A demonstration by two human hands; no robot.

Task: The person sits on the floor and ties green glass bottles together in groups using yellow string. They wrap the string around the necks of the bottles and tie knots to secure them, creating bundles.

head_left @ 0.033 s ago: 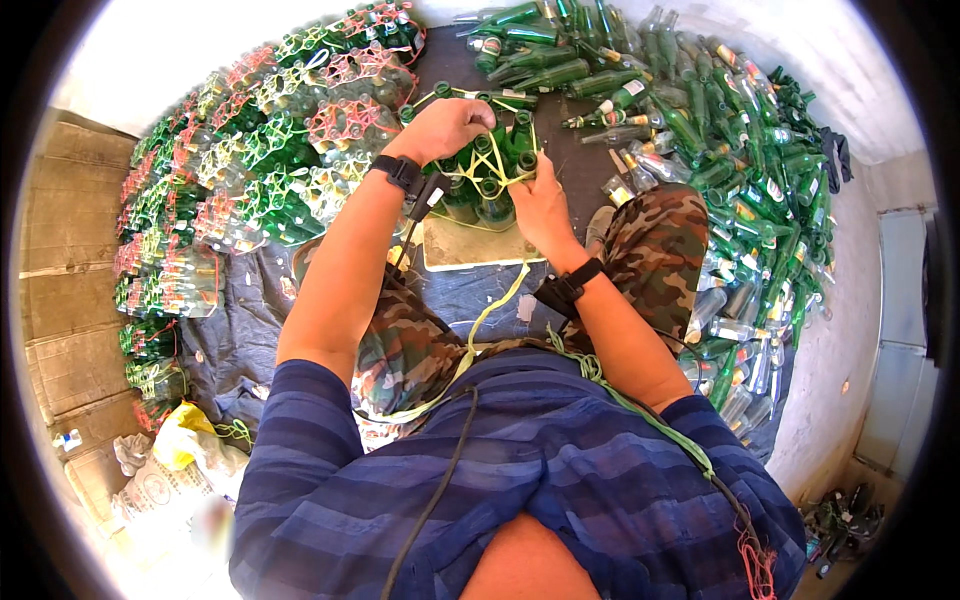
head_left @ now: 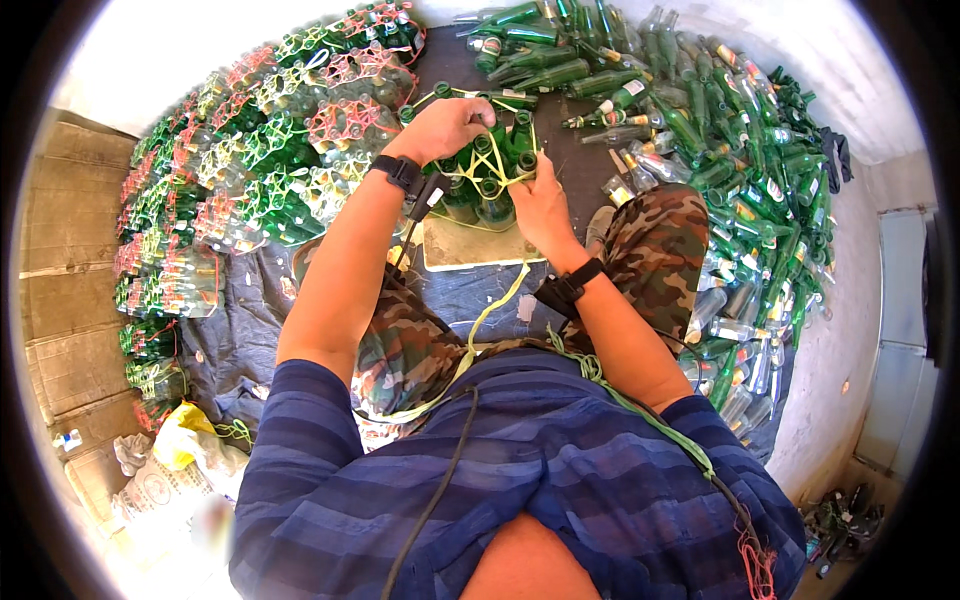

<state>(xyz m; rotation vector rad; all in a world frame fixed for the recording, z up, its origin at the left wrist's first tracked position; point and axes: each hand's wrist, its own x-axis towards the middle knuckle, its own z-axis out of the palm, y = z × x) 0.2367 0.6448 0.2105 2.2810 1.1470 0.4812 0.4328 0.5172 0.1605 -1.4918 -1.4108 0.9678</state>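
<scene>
A cluster of upright green glass bottles [head_left: 460,203] stands in front of me on a pale yellowish board [head_left: 475,252]. Yellow-green plastic twine [head_left: 487,160] runs around and between the bottle necks in a zigzag. Over the far left side of the cluster, my left hand [head_left: 448,128] is closed, its fingertips pinching the twine. My right hand [head_left: 545,208] is at the cluster's right side, with thumb and forefinger on the twine beside the necks. The fingertips of both hands are partly hidden. A loose yellow-green strand [head_left: 497,308] trails from the board toward my lap.
Rows of tied bottle bundles [head_left: 285,150] with red, green and yellow twine fill the left. A large heap of loose bottles [head_left: 740,150] lies along the right. Plastic bags [head_left: 185,440] sit at lower left, by a cardboard-covered wall [head_left: 75,250]. More twine [head_left: 640,395] hangs across my shirt.
</scene>
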